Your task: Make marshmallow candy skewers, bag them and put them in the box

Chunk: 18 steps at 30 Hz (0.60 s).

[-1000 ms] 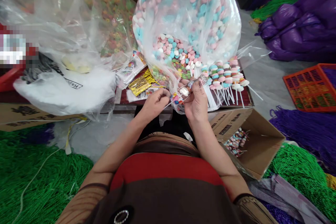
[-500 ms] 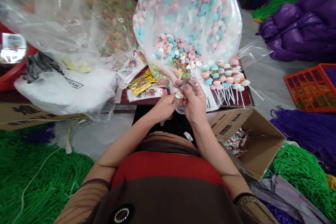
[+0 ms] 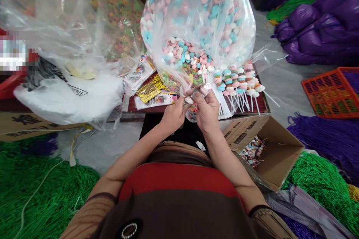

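Close to the table's front edge, my left hand (image 3: pixel 174 115) and my right hand (image 3: pixel 206 114) come together on one candy skewer (image 3: pixel 206 88) in a clear wrapper. Both hands are closed, with the right thumb pressed along the skewer. Pink and white candy shows above the right thumb; fingers cover much of the rest. Just right of my hands, several candy skewers (image 3: pixel 238 80) of pink, blue and white pieces lie with white sticks towards me. To the left are printed plastic wrappers (image 3: pixel 139 75) and a bundle of gold twist ties (image 3: pixel 151 89).
Behind my hands stands a large clear bag (image 3: pixel 179 11) of pastel candies. A bag of ring candies (image 3: pixel 123 22) and a white plastic bag (image 3: pixel 70 99) are at left. Below right, an open cardboard box (image 3: pixel 280 157) holds wrapped skewers. An orange crate (image 3: pixel 331 99) sits beyond it.
The wrapped skewer has turned slightly between my fingers, and its printed patch near the right thumb has given way to pink and white candy. My left fingers have curled in more.
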Tool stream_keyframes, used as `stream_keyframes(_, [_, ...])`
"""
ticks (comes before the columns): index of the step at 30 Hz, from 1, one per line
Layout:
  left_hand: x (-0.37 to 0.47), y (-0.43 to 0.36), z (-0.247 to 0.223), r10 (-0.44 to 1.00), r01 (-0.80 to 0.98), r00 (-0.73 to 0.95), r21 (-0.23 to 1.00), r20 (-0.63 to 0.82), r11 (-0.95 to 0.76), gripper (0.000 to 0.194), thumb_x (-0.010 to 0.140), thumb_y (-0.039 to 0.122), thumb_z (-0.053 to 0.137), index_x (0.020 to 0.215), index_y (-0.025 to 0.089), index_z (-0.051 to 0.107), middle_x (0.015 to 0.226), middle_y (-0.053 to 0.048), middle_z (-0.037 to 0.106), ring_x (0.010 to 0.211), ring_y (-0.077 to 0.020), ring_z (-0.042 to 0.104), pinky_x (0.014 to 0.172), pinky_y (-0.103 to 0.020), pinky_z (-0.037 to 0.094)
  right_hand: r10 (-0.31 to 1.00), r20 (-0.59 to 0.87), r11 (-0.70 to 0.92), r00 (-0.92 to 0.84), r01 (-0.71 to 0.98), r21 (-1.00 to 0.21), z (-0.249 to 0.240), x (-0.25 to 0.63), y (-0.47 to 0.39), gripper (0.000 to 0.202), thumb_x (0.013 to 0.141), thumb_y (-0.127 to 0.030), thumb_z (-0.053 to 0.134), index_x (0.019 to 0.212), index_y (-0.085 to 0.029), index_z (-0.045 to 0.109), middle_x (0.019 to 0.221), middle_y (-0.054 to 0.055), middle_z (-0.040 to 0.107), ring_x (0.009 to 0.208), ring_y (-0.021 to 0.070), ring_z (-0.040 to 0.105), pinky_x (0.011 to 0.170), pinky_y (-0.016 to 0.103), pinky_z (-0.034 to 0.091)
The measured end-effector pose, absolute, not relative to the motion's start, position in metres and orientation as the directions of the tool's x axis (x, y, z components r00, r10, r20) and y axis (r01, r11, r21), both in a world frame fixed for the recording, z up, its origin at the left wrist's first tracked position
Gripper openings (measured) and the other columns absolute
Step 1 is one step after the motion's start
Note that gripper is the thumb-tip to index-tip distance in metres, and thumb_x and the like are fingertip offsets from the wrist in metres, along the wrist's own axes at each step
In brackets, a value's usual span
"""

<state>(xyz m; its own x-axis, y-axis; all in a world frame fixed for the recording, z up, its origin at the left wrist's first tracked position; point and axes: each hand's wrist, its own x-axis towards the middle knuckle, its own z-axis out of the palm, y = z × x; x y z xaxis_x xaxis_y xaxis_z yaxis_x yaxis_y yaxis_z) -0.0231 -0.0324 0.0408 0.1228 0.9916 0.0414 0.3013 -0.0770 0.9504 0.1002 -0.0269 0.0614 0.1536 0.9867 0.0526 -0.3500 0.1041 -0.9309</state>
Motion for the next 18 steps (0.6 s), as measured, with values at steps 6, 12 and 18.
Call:
stream_keyframes(6, [-0.026, -0.04, 0.044, 0.819, -0.199, 0.558, 0.937, -0.133, 0.288, 0.057, 0.082, 0.077, 0.065, 0.08, 0.021, 0.052, 0.054, 0.01, 0.031, 0.044, -0.0065, 0.028, 0.046, -0.023, 0.028, 0.991, -0.035, -0.089, -0.129, -0.441, -0.893, 0.073, 0.112, -0.029, 0.057, 0.067, -0.062, 0.088, 0.108, -0.028, 0.068, 0.097, 0.003, 0.079, 0.098, 0.0243, 0.076, 0.078, 0.038, 0.065])
stream_keyframes(12, [-0.016, -0.047, 0.037, 0.929, 0.069, 0.368, 0.997, -0.045, 0.021, 0.05, 0.097, 0.07, 0.041, 0.088, 0.023, 0.052, 0.061, 0.006, 0.043, 0.049, -0.0111, 0.041, 0.054, -0.026, 0.04, 0.999, -0.046, -0.054, -0.028, -0.488, -0.871, 0.076, 0.112, -0.025, 0.043, 0.071, -0.053, 0.089, 0.099, -0.028, 0.068, 0.08, -0.003, 0.072, 0.083, 0.0202, 0.077, 0.072, 0.033, 0.065])
stream_keyframes(18, [-0.032, -0.041, 0.026, 0.972, 0.54, 0.08, 0.81, 0.22, -0.228, 0.034, 0.101, 0.051, 0.045, 0.088, 0.022, 0.056, 0.075, -0.005, 0.063, 0.07, -0.0192, 0.06, 0.066, -0.029, 0.041, 0.997, 0.02, 0.049, 0.071, -0.429, -0.902, 0.074, 0.087, -0.021, 0.033, 0.076, -0.048, 0.087, 0.097, -0.029, 0.069, 0.085, -0.004, 0.076, 0.085, 0.017, 0.075, 0.087, 0.036, 0.064])
